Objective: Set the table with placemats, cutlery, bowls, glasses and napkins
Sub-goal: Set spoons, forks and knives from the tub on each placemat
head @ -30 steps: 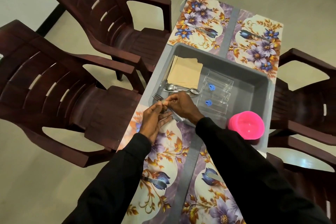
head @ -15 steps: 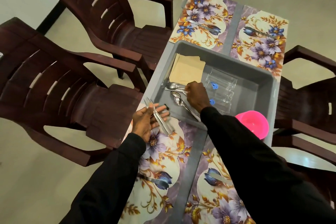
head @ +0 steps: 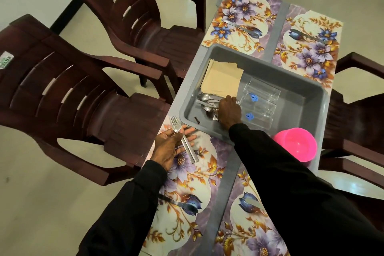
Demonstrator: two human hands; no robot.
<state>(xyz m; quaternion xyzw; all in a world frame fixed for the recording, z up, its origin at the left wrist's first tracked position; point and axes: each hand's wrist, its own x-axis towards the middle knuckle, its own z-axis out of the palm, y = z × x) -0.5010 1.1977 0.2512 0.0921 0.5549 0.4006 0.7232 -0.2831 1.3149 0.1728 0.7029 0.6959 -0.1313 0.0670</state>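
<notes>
Forks (head: 184,141) lie across the upturned left hand (head: 169,147), over the far corner of the near-left placemat (head: 199,172), just short of the grey tub (head: 297,114). We count what look like two handles side by side. The thumb pins them near the neck against the fingers (head: 190,132), which lie almost straight beneath. Their long axis runs diagonally. The tines point away from us and toward the left edge of the desk (head: 228,174); the handle ends point back toward us and to the right.

Right hand (head: 229,111) is down in the tub among the spoons (head: 204,98). Its back hides the fingers, so we cannot tell whether a spoon is pinched or merely touched.

Our reading of the step: gathering cutlery before laying it out. To do it well, take each spoon by the handle and lift it clear of the pile so the rest do not drag. Lay it into the left hand parallel to the forks, heads all one way, so the bundle deals out cleanly at each place. Keep the thumb firm, since loose handles may fan out and slip.

Around: napkins (head: 222,80) and glasses (head: 261,97) in the tub, a pink bowl (head: 295,145) at its near right corner, a knife (head: 178,203) on the near-left placemat.
</notes>
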